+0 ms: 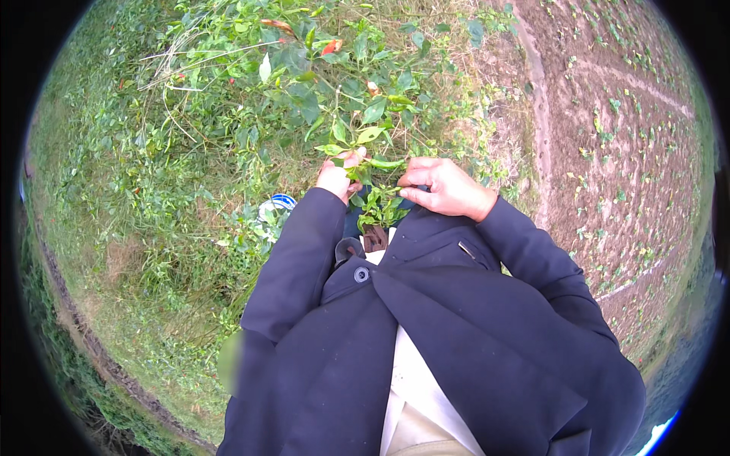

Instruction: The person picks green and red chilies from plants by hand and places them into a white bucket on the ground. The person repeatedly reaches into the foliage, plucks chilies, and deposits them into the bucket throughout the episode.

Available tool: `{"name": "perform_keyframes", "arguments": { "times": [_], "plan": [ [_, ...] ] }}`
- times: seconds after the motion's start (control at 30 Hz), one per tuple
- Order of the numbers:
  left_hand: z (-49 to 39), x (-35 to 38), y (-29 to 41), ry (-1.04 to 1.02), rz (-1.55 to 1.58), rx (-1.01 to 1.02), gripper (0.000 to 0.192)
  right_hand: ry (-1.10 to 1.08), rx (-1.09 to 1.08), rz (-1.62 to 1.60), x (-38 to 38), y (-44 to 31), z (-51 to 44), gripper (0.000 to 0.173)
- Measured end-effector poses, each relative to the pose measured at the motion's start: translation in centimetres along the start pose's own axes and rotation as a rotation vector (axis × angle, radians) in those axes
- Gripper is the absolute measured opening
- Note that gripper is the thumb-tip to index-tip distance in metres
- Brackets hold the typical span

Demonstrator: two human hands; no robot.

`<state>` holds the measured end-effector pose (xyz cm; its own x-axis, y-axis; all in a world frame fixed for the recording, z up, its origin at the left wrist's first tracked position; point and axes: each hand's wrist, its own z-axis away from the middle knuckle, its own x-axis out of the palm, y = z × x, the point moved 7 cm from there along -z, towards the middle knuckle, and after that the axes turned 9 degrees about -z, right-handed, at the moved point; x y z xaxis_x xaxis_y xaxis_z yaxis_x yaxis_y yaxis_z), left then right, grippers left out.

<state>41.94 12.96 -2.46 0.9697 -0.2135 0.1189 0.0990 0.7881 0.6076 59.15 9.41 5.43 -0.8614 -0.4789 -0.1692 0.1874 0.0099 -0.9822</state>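
Observation:
A leafy chilli pepper branch (370, 134) rises in front of my body, with a green chilli pepper (385, 164) hanging across it between my hands. My left hand (337, 175) grips the branch low down, its fingers partly covered by leaves. On the other side, my right hand (447, 187) pinches a green tip of the lower sprig (381, 206) between thumb and forefinger; whether that tip is a pepper or a leaf is unclear. Farther up the plant are a red chilli pepper (332, 47) and another green chilli pepper (400, 100).
A blue-and-white object (278, 204), half hidden by leaves, lies left of my left forearm. Dense chilli plants and grass (171, 159) spread to the left. Tilled soil (621, 171) with small seedlings lies right of a narrow dirt strip (540, 131). My dark jacket (479, 319) hangs partly open.

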Motion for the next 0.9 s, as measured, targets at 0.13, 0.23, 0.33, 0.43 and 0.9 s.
{"name": "perform_keyframes", "arguments": {
  "times": [0.13, 0.23, 0.33, 0.43, 0.9],
  "plan": [
    [-0.4, 0.9, -0.1, -0.101, -0.041, -0.004, 0.021, -0.114, -0.016, -0.199, 0.6, -1.1, 0.1, 0.018],
    [-0.5, 1.1, -0.1, -0.090, -0.062, -0.026, 0.022, -0.243, 0.019, -0.505, 1.2, -1.9, 0.0, 0.017],
    [-0.7, 0.9, 0.1, -0.042, -0.041, -0.053, 0.020, -0.378, 0.211, -0.840, 1.5, -1.9, 0.9, 0.019],
    [-0.9, 1.1, 0.5, -0.070, -0.087, -0.047, 0.019, -0.417, 0.345, -1.005, 1.1, -2.5, 2.5, 0.019],
    [-2.0, 3.1, 2.1, -0.274, 0.046, 0.072, 0.014, -0.456, 0.551, -0.174, -0.5, -7.4, 13.6, 0.032]
  ]
}}
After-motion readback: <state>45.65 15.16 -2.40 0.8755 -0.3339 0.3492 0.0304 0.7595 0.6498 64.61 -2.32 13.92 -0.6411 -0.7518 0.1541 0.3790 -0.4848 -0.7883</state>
